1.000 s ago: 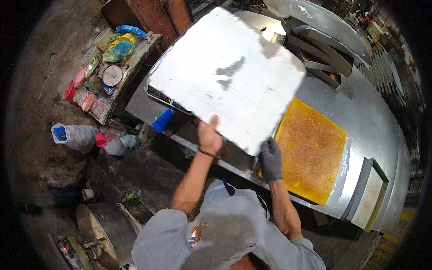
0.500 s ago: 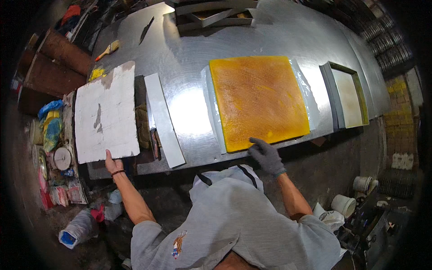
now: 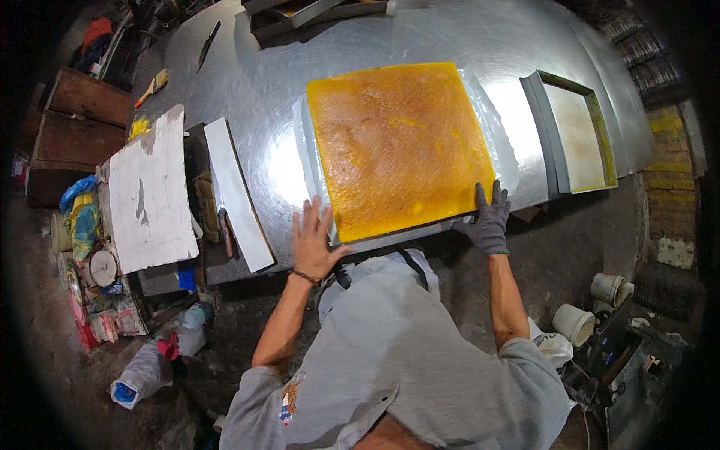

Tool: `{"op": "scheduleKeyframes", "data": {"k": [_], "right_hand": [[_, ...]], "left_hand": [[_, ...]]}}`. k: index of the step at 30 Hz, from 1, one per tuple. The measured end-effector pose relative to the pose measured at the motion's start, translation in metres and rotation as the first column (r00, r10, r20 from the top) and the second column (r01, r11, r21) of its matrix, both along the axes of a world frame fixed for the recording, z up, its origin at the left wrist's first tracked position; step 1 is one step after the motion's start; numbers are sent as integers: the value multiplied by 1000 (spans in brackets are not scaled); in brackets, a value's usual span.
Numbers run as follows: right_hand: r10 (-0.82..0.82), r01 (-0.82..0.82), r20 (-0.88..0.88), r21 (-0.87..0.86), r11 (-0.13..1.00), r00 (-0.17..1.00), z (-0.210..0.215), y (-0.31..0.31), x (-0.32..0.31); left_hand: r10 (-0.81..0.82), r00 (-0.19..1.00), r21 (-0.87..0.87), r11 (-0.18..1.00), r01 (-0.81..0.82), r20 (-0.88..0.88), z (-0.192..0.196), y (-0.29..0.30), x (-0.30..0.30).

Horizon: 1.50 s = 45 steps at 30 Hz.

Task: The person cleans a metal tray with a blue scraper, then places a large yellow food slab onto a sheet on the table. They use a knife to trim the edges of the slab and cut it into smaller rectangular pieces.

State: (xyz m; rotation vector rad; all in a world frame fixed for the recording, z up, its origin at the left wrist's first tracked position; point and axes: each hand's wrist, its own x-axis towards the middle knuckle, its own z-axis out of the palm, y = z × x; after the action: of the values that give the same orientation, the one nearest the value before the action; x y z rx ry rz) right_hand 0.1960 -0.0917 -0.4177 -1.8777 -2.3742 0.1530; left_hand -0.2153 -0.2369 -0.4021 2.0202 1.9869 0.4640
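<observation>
A large square sheet of cake (image 3: pixel 397 146), golden brown with yellow edges, lies flat on clear plastic film (image 3: pixel 491 124) on the metal table. By its near left corner is my left hand (image 3: pixel 313 241), bare with a dark bracelet, its fingers spread wide and nothing in them. My right hand (image 3: pixel 487 223) wears a grey knitted glove. Its fingers are apart at the cake's near right corner and overlap the edge; whether they press on it I cannot tell. Left of the cake lie a long white strip (image 3: pixel 238 195) and a worn white board (image 3: pixel 146 195).
The metal table (image 3: pixel 262 82) carries stacked metal frames (image 3: pixel 322 15) at the back. An upright-sided rectangular frame (image 3: pixel 574 139) stands on the right. A knife (image 3: pixel 209 46) and a brush (image 3: pixel 155 86) lie far left. A round scale (image 3: pixel 103 268) sits beyond the table's left edge.
My left hand has let go of the white board and moved right to the cake's near left corner. My right hand has shifted right along the near edge to the right corner.
</observation>
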Motion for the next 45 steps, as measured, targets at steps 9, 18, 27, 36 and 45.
{"op": "scheduleKeyframes", "data": {"k": [9, 18, 27, 36, 45], "right_hand": [[186, -176, -135, 80, 981, 973, -36, 24, 26], [279, -256, -157, 153, 955, 947, -40, 49, 22], [185, -183, 26, -67, 981, 982, 22, 106, -28], [411, -411, -74, 23, 911, 909, 34, 59, -91], [538, -494, -376, 214, 843, 755, 38, -5, -187]], "left_hand": [[69, 993, -73, 995, -62, 98, -37, 21, 39], [44, 997, 17, 999, -45, 61, -32, 42, 31], [135, 986, -17, 991, -134, 102, -34, 84, 19], [260, 965, 4, 965, -261, 37, -27, 22, -3], [784, 606, 254, 564, -786, 136, -15, -70, -113]]}}
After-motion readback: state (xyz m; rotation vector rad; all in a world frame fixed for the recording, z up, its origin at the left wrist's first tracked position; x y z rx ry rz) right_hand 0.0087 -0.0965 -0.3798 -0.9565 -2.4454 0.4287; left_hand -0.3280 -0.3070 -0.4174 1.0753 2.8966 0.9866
